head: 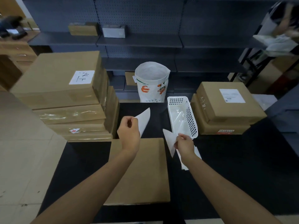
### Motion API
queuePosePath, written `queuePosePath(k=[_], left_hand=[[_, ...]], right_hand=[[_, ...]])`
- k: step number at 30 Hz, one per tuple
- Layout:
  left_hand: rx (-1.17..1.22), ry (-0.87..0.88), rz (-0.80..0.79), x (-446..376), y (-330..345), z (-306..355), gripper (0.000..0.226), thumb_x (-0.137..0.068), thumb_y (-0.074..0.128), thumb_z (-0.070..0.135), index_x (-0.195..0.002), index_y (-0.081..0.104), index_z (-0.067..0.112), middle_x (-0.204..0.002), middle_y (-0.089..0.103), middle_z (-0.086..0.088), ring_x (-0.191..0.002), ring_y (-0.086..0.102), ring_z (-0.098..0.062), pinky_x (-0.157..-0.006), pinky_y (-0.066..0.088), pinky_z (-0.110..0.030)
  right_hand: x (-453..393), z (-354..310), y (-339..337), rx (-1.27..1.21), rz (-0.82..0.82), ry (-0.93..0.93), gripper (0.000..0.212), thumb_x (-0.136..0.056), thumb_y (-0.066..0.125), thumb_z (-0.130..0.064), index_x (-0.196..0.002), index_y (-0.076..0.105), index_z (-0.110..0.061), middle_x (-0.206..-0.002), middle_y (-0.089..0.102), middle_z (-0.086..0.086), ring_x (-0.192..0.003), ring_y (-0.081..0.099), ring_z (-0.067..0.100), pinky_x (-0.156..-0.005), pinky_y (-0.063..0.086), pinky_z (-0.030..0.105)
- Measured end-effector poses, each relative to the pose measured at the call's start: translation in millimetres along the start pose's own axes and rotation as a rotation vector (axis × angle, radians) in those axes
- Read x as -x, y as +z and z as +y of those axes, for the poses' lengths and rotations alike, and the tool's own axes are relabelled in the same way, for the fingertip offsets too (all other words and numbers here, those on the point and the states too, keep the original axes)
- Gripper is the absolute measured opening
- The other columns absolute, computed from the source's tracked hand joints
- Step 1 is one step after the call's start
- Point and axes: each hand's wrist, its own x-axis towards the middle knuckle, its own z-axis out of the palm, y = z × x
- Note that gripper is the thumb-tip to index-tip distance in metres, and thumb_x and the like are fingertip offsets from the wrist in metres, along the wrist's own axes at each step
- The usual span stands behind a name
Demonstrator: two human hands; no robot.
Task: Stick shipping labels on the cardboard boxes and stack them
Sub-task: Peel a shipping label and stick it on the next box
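Note:
A plain cardboard box (145, 173) lies flat on the black table in front of me, its top bare. My left hand (129, 133) pinches a white sheet (144, 120) above the box's far left corner. My right hand (184, 144) pinches a second white sheet (169, 141) just past the box's right edge. The two sheets are apart. More white sheets (196, 152) lie on the table under my right hand. A tall stack of boxes (64, 97) stands at the left, its top box labelled. A lower stack of two boxes (226, 109) stands at the right, also labelled on top.
A white perforated plastic basket (192, 120) sits between my right hand and the right stack. A white open sack (152, 81) with orange prints stands behind the table. Dark shelving (139, 41) with a few boxes fills the back. Pale floor tiles (24, 159) lie to the left.

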Motion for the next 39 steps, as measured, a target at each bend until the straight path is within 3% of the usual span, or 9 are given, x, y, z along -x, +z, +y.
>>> queuePosePath(k=[4, 8, 16, 21, 25, 28, 31, 35, 39], left_hand=[[-0.023, 0.000, 0.042, -6.9, 40.6, -1.1, 0.010, -0.094, 0.050, 0.017, -0.088, 0.058, 0.016, -0.080, 0.056, 0.000, -0.076, 0.052, -0.010, -0.069, 0.042, -0.021], [-0.071, -0.008, 0.098, -9.1, 86.2, 0.1, 0.010, -0.095, 0.050, 0.012, -0.090, 0.058, 0.011, -0.075, 0.054, 0.002, -0.066, 0.050, -0.005, -0.055, 0.040, -0.004], [-0.130, -0.093, 0.144, -8.5, 138.7, -20.2, 0.010, -0.092, 0.052, 0.013, -0.084, 0.058, 0.013, -0.073, 0.053, 0.000, -0.064, 0.047, -0.007, -0.052, 0.038, -0.005], [-0.167, -0.126, 0.132, -10.9, 144.4, -31.3, 0.012, -0.091, 0.052, 0.010, -0.081, 0.057, 0.011, -0.068, 0.052, 0.001, -0.059, 0.045, -0.007, -0.050, 0.038, -0.007], [-0.146, -0.150, 0.124, -16.5, 147.4, -36.4, 0.014, -0.091, 0.053, 0.013, -0.078, 0.057, 0.017, -0.069, 0.053, -0.004, -0.063, 0.048, -0.013, -0.057, 0.042, -0.022], [-0.183, -0.136, 0.114, -14.2, 149.2, -35.2, 0.012, -0.092, 0.053, 0.013, -0.080, 0.057, 0.015, -0.071, 0.054, -0.002, -0.064, 0.049, -0.011, -0.055, 0.041, -0.015], [-0.214, -0.086, 0.075, -11.5, 147.2, -32.3, 0.009, -0.092, 0.053, 0.013, -0.084, 0.059, 0.013, -0.074, 0.056, -0.001, -0.068, 0.052, -0.011, -0.059, 0.042, -0.017], [-0.228, 0.048, -0.086, -1.6, 134.0, -29.0, 0.014, -0.092, 0.054, 0.012, -0.081, 0.062, 0.017, -0.074, 0.059, 0.004, -0.067, 0.054, -0.002, -0.061, 0.044, -0.014], [-0.181, 0.136, -0.247, 6.8, 108.7, -26.2, 0.014, -0.094, 0.057, 0.014, -0.084, 0.064, 0.021, -0.082, 0.064, 0.006, -0.077, 0.058, -0.008, -0.072, 0.046, -0.022]], right_hand=[[-46.6, -29.5, -19.8, 0.103, -0.001, -0.126, 0.020, -0.092, 0.050, -0.008, -0.107, 0.061, -0.015, -0.090, 0.062, 0.000, -0.081, 0.062, 0.018, -0.078, 0.052, 0.034], [-94.4, -50.8, -34.0, 0.269, -0.036, -0.245, 0.012, -0.093, 0.055, -0.011, -0.104, 0.059, -0.014, -0.102, 0.063, 0.003, -0.095, 0.060, 0.021, -0.089, 0.050, 0.034], [-152.7, -46.3, -29.4, 0.842, -0.304, -0.404, 0.030, -0.097, 0.052, -0.032, -0.115, 0.063, -0.011, -0.117, 0.060, 0.008, -0.104, 0.059, 0.024, -0.082, 0.044, 0.026], [-149.9, -43.7, -38.7, 1.243, -0.254, -0.630, 0.038, -0.102, 0.035, -0.035, -0.111, 0.066, -0.014, -0.110, 0.058, 0.008, -0.092, 0.060, 0.026, -0.068, 0.046, 0.032], [-144.2, -53.7, -38.5, 1.339, -0.162, -0.627, 0.040, -0.103, 0.032, -0.035, -0.111, 0.065, -0.016, -0.135, 0.050, 0.011, -0.088, 0.064, 0.026, -0.062, 0.043, 0.029], [-135.1, -63.8, -38.9, 1.212, -0.143, -0.657, 0.037, -0.102, 0.034, -0.035, -0.103, 0.064, -0.014, -0.109, 0.064, 0.006, -0.080, 0.061, 0.022, -0.063, 0.044, 0.030], [-113.0, -72.9, -24.9, 0.804, -0.332, -0.477, 0.037, -0.099, 0.041, -0.045, -0.096, 0.064, -0.016, -0.090, 0.070, 0.002, -0.077, 0.063, 0.019, -0.068, 0.050, 0.031], [-78.1, -85.0, 0.8, 0.382, -0.567, -0.178, 0.045, -0.096, 0.042, -0.055, -0.085, 0.063, -0.017, -0.079, 0.071, 0.001, -0.064, 0.069, 0.013, -0.062, 0.057, 0.023], [-60.8, -86.4, 12.9, 0.196, -0.549, -0.086, 0.032, -0.095, 0.053, -0.040, -0.093, 0.063, -0.010, -0.085, 0.068, 0.003, -0.072, 0.068, 0.017, -0.057, 0.057, 0.022]])
